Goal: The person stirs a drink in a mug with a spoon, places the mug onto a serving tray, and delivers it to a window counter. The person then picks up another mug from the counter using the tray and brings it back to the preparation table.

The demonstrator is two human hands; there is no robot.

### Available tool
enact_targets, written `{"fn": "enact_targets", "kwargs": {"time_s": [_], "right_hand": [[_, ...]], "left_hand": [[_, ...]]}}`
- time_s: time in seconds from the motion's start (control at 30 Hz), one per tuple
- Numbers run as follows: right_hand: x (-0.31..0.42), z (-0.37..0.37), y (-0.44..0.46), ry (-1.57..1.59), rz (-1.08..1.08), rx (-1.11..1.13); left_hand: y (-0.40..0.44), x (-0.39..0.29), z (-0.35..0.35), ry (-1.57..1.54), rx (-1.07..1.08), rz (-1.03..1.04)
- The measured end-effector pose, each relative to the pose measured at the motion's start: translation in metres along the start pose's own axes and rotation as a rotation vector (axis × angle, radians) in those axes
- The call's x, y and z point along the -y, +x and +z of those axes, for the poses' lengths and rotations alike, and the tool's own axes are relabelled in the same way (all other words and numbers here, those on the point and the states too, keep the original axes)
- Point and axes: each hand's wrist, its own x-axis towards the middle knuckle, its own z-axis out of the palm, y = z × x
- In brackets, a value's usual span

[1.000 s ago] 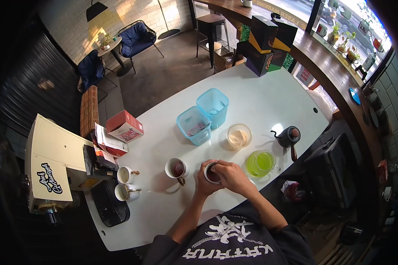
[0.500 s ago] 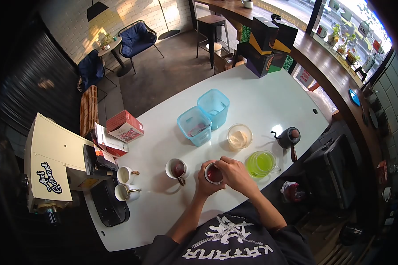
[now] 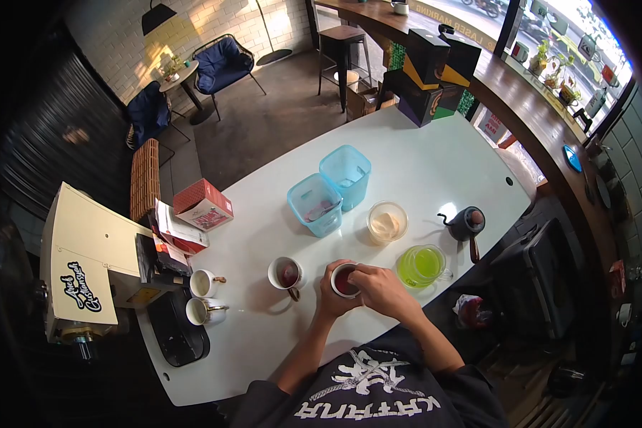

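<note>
The left hand [image 3: 332, 294] wraps its grip round a cup [image 3: 343, 282] between the counter's [image 3: 421, 171] mug [image 3: 279, 268] and jug [image 3: 419, 266], while the right hand [image 3: 379, 289] bends over it, its grip's hold unclear.

R hand [image 3: 384, 289] has shifted toward the cup's [image 3: 334, 272] right rim vs 1 sec ago. More red liquid [image 3: 343, 282] shows now.
</note>
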Motion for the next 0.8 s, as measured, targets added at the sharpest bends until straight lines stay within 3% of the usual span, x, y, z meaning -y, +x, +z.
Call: {"fn": "enact_targets", "kwargs": {"time_s": [0.27,0.57,0.8], "right_hand": [[-0.007,0.012,0.008,0.024,0.049,-0.201],[-0.006,0.006,-0.004,-0.018,-0.024,-0.006],[-0.006,0.007,0.002,-0.001,0.07,-0.159]], "left_hand": [[-0.003,0.005,-0.003,0.031,0.015,-0.005],[0.002,-0.002,-0.001,0.015,0.013,0.023],[-0.001,0.001,-0.003,0.043,0.015,0.008]]}}
